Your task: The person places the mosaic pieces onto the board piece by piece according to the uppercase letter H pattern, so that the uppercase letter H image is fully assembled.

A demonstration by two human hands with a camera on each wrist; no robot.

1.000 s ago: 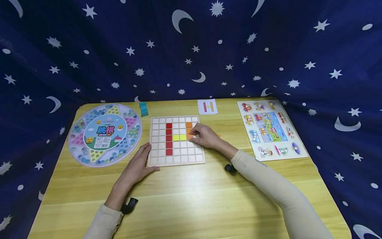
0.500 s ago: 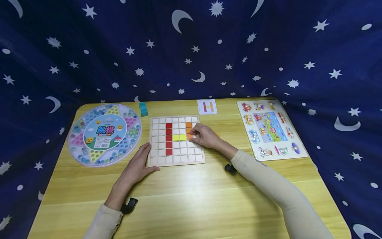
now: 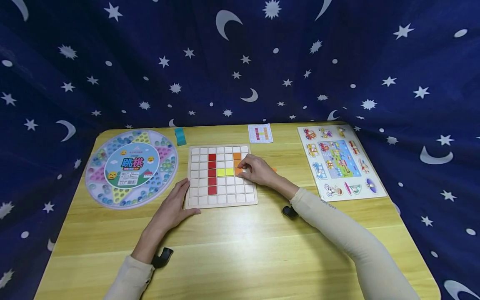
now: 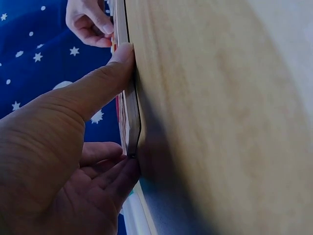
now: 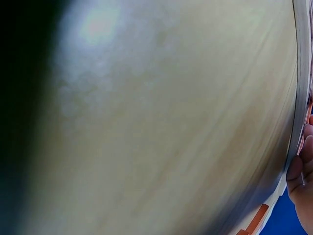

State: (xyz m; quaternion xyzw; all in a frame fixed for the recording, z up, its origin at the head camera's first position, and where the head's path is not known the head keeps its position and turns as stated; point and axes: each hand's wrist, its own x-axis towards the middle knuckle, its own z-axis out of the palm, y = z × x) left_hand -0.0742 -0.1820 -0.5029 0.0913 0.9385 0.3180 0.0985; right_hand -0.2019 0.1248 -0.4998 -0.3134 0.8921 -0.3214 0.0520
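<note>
A wooden grid board (image 3: pixel 225 200) with white squares lies flat on the table. Red tiles (image 3: pixel 212 172) form a column on it, two yellow tiles (image 3: pixel 226 172) extend to their right, and orange tiles (image 3: pixel 237 156) form another column. My left hand (image 3: pixel 173 207) holds the board's near left corner, thumb (image 4: pixel 100 83) along the front edge and fingers at the left side. Over the board's right part, my right hand (image 3: pixel 258 171) pinches an orange tile (image 3: pixel 238 171) between thumb and index finger, at the lower end of the orange column. In the right wrist view, only its fingertips (image 5: pixel 307 152) show.
Loose orange tiles (image 3: pixel 275 170) lie right of the board, partly hidden by the hand. Behind stand teal tiles (image 3: pixel 180 136) and a pattern card (image 3: pixel 261 133). A round Chinese checkers set (image 3: pixel 131 168) lies left, a picture peg puzzle (image 3: pixel 341 162) right. A dark curtain (image 3: pixel 240 62) hangs behind.
</note>
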